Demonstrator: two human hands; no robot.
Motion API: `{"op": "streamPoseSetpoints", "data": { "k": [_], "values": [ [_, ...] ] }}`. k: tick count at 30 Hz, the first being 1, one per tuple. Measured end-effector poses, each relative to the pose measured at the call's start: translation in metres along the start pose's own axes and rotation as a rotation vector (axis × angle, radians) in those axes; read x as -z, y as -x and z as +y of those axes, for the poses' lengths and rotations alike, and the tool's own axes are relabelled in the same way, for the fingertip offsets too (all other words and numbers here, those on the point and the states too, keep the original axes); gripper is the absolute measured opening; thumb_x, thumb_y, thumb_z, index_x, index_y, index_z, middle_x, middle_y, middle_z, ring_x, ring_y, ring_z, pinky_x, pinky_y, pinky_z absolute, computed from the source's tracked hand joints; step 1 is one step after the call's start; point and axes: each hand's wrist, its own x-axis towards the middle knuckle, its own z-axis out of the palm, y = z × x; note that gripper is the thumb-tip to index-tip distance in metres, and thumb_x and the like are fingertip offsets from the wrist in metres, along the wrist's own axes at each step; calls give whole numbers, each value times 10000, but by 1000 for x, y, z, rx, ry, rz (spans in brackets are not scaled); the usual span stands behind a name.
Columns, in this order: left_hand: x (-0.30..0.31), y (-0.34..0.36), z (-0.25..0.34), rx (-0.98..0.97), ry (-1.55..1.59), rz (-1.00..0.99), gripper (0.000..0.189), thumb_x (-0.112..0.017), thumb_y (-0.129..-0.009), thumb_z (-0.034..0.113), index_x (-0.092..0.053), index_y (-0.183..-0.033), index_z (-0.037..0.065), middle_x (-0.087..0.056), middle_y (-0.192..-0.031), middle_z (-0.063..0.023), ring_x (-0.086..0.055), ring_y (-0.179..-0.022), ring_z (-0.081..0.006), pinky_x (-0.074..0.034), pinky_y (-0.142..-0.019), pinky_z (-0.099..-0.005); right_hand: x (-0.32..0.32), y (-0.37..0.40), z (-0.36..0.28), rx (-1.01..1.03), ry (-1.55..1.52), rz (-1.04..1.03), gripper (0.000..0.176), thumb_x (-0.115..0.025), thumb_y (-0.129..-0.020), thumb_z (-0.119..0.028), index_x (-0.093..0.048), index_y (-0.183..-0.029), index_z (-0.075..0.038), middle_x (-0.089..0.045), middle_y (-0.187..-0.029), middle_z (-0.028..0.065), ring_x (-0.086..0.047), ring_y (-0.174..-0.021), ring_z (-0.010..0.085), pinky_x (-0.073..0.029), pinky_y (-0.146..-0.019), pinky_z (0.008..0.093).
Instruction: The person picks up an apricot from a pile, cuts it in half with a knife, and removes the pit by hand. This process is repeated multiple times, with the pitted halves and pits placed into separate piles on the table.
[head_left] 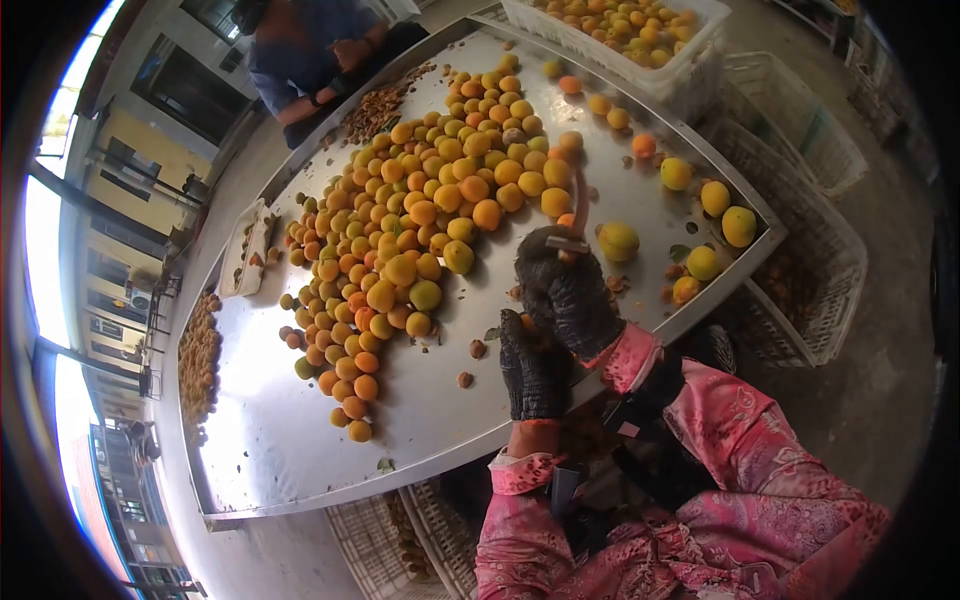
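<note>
My right hand (566,292), in a black glove, is closed round a tool with a reddish-brown curved handle (580,200) and a small metal piece (567,243) at the knuckles. Just below it and close against it, my left hand (530,368) is gloved in black with its fingers curled. A bit of orange shows between the hands, but what the left fingers hold is hidden. A big heap of apricots (400,268) spreads across the metal table (300,445) beyond my hands. One large yellow-green apricot (618,241) lies right of my right hand.
Loose apricots (715,198) lie along the table's right side. A white crate of apricots (640,35) stands at the back, with more crates (835,270) at right. Brown pits or scraps (200,355) lie at left, near a white tray (248,250). Another person (310,60) is across the table.
</note>
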Motion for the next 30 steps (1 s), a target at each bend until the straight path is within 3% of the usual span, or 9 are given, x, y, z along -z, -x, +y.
{"op": "streamPoseSetpoints", "data": {
  "k": [1,5,7,14,17,20,22,25,30],
  "values": [
    [5,-2,-16,289,365,51,269,-596,-803,193,-487,-977,18,-557,-787,-124,-554,-666,-266,-446,-590,-349,-1,2,-1,-121,-320,86,71,-535,-816,-102,-501,-876,-120,-425,-570,-19,-417,-442,88,-372,-427,231],
    [-15,17,49,308,742,179,301,-509,-874,315,-518,-996,39,-551,-798,-67,-545,-639,-180,-441,-554,-281,12,-10,4,-217,-791,283,54,-572,-814,-113,-527,-834,-134,-479,-605,-16,-407,-460,110,-359,-441,277],
    [-10,19,50,259,776,-42,385,-407,-920,396,-520,-1047,50,-538,-819,-31,-530,-640,-130,-433,-545,-244,11,-13,3,-176,-726,269,48,-572,-817,-126,-524,-821,-135,-481,-606,-15,-420,-462,117,-363,-444,279],
    [-15,18,54,359,808,-19,405,-395,-929,403,-520,-1053,38,-543,-852,-50,-543,-671,-141,-449,-564,-262,10,-10,-10,-183,-600,271,75,-571,-806,-128,-519,-858,-140,-446,-579,-15,-400,-435,120,-353,-423,272],
    [-15,15,48,481,721,58,416,-385,-934,398,-515,-1057,22,-546,-853,-52,-549,-699,-162,-455,-605,-283,12,-8,-6,-256,-604,326,90,-579,-801,-132,-514,-862,-146,-426,-570,-23,-371,-405,116,-340,-405,266],
    [-10,10,26,339,301,31,323,-455,-908,269,-507,-1068,-6,-562,-892,-97,-561,-768,-236,-457,-679,-338,12,-9,-5,-307,-612,379,83,-588,-798,-137,-506,-794,-146,-424,-574,-28,-351,-387,111,-329,-390,258],
    [-14,7,10,-697,-842,219,237,-570,-816,208,-527,-938,9,-576,-757,-116,-564,-685,-301,-443,-572,-380,13,-10,-5,-321,-624,404,79,-583,-799,-126,-507,-793,-145,-419,-574,-32,-339,-383,106,-326,-389,254],
    [-17,16,38,-488,-818,70,263,-570,-763,71,-518,-1004,-22,-558,-883,-209,-552,-803,-393,-449,-659,-427,16,-13,-1,-389,-609,253,47,-581,-800,-120,-540,-821,-130,-444,-591,-35,-369,-402,95,-349,-395,254],
    [-14,14,44,-312,-689,-22,367,-553,-766,61,-488,-1123,4,-539,-962,-216,-547,-883,-374,-452,-698,-404,11,-4,1,-189,-276,128,139,-596,-804,-161,-582,-921,-89,-533,-696,-34,-512,-592,81,-440,-515,241]
  ]
}}
